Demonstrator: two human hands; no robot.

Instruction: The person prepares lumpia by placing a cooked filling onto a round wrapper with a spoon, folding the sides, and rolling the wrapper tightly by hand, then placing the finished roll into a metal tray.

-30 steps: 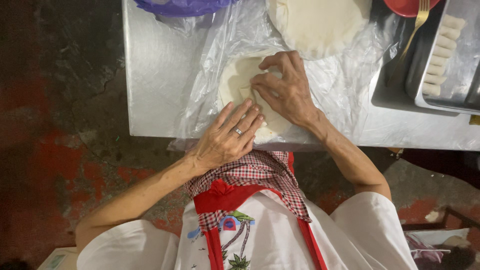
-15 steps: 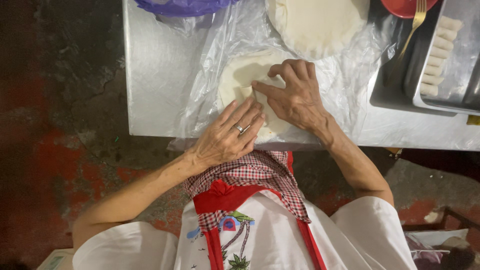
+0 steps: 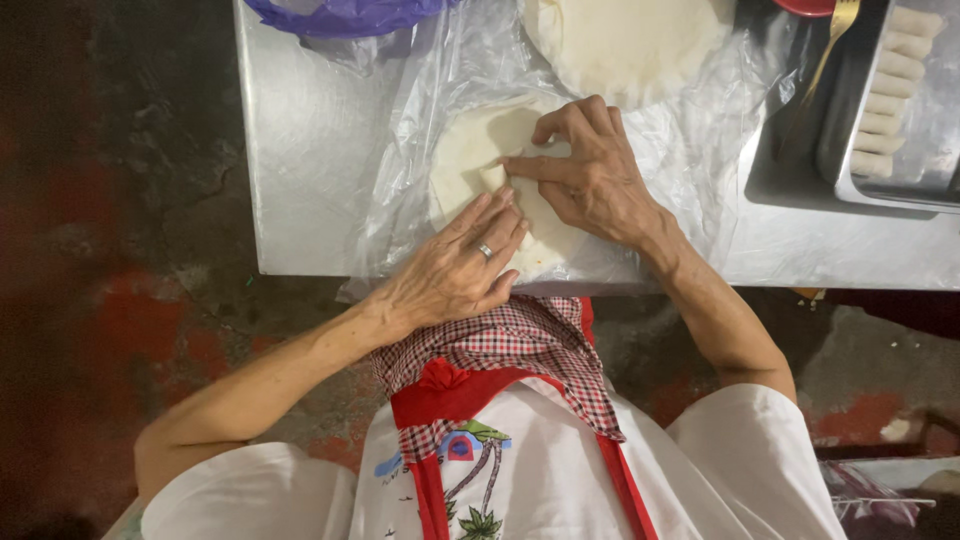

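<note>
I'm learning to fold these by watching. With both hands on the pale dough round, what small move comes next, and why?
Probably the right hand should press the folded flap flat. Its fingertips pinch an edge turned onto the flat pale dough round, while the left hand steadies the near side on the clear plastic sheet.

Right hand shifted from lying flat across dough round to fingers curled, fingertips pinching folded dough edge near centre; dough flap now lifted and folded inward; left hand slid slightly up, fingertips now meeting right thumb on dough
</note>
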